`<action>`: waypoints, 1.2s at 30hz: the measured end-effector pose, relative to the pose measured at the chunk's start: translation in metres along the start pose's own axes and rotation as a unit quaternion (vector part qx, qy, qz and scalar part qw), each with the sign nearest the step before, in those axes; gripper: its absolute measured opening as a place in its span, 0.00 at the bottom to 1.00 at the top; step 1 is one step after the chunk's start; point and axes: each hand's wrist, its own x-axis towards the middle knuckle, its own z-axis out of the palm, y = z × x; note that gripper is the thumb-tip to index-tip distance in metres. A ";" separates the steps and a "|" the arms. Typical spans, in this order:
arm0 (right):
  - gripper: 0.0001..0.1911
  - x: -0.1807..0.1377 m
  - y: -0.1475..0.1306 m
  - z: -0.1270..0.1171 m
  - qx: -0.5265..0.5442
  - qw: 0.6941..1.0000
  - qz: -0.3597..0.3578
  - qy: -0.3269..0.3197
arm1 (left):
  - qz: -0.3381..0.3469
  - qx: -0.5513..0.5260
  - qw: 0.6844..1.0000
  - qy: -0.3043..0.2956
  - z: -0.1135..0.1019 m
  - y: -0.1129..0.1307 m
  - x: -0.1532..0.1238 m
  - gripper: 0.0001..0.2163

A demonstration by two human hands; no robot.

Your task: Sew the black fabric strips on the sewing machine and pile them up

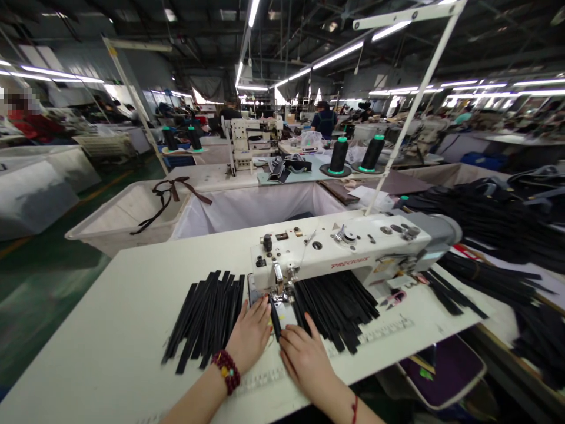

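Note:
A narrow black fabric strip (275, 319) runs under the presser foot (279, 294) of a white sewing machine (318, 253). My left hand (249, 333), with a beaded bracelet at its wrist, presses its fingertips along the strip's left side, close to the foot. At the strip's near end, my right hand (305, 355) has its fingers closed on it, index finger pointing forward. Beside my left hand lies a pile of black strips (207, 318). A second pile of black strips (338, 303) spreads under the machine arm, right of the needle.
Pink-handled thread snips (396, 299) lie right of the second pile. Loose strips (445, 291) rest farther right. Behind the table stand a lined bin (260, 203) and black thread cones (339, 156). Black material (489, 221) is heaped at right. Other people sit in the background.

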 end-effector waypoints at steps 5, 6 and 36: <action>0.10 0.011 0.011 0.010 -0.024 0.999 -0.017 -0.014 | -0.001 -0.002 1.000 0.020 0.004 -0.006 0.004 0.19; 0.10 0.014 0.013 0.012 -0.028 0.999 -0.021 -0.019 | 0.000 -0.003 1.000 0.022 0.005 -0.007 0.005 0.19; 0.16 0.002 -0.005 0.004 -0.050 0.997 0.051 0.010 | -0.020 0.027 0.999 -0.004 0.003 -0.009 0.016 0.19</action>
